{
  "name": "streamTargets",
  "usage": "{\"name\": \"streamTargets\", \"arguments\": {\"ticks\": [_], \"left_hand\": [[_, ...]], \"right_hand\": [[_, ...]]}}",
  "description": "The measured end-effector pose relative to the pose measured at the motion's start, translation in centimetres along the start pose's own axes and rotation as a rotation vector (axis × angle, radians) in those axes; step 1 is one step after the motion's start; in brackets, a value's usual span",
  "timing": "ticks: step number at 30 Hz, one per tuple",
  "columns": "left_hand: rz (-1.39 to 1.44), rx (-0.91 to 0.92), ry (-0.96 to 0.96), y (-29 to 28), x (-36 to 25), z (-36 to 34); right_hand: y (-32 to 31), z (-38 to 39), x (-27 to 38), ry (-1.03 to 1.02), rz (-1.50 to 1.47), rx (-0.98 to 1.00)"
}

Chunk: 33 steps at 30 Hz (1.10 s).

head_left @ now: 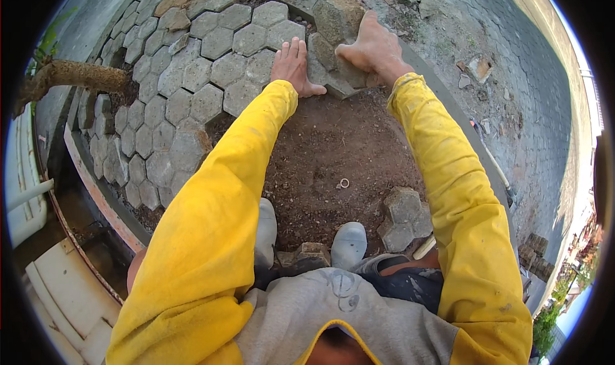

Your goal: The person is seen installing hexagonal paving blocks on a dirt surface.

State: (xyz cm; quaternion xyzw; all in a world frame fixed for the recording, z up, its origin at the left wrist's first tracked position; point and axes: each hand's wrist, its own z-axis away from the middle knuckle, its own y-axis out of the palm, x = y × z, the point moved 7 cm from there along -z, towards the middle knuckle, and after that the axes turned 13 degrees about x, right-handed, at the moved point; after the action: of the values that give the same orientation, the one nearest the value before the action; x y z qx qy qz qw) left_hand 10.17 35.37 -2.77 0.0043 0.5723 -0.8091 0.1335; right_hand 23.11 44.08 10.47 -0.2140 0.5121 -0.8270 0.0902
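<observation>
My left hand (pixel 296 69) lies flat with fingers stretched, at the edge of the laid grey hexagonal pavers (pixel 225 67). Its thumb points right, toward a lower paver (pixel 339 83) beside the bare soil. My right hand (pixel 377 52) grips the right side of a rough, dirt-stained paving block (pixel 337 18), thumb on the near face and a finger along its far side. The other fingers are partly hidden. That block looks tilted and stands higher than the laid ones. Brown soil (pixel 339 141) stretches between my arms, with a small pale ring (pixel 344 183) on it.
Loose hexagonal pavers (pixel 405 214) sit at the right of the soil, and another (pixel 312 256) lies between my boots (pixel 349 243). A concrete kerb (pixel 458 131) runs along the right. A tree trunk (pixel 80 75) rises at the left. Rubble (pixel 477 67) lies beyond the kerb.
</observation>
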Motion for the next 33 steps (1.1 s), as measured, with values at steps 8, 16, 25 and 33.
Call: {"name": "streamTargets", "arguments": {"ticks": [8, 16, 25, 33], "left_hand": [[0.003, 0.014, -0.002, 0.6, 0.1, -0.2], [0.030, -0.040, 0.025, -0.2, 0.0, -0.1], [0.032, -0.015, 0.004, 1.2, 0.0, -0.4], [0.000, -0.067, 0.011, 0.5, 0.8, -0.3]], "right_hand": [[-5.3, 2.1, -1.3, -0.103, -0.182, -0.192], [-7.2, 3.7, 2.6, -0.115, -0.065, -0.192], [-1.0, -0.1, -0.8, -0.073, -0.018, -0.061], [-7.3, 5.5, 2.1, -0.213, -0.206, -0.254]]}}
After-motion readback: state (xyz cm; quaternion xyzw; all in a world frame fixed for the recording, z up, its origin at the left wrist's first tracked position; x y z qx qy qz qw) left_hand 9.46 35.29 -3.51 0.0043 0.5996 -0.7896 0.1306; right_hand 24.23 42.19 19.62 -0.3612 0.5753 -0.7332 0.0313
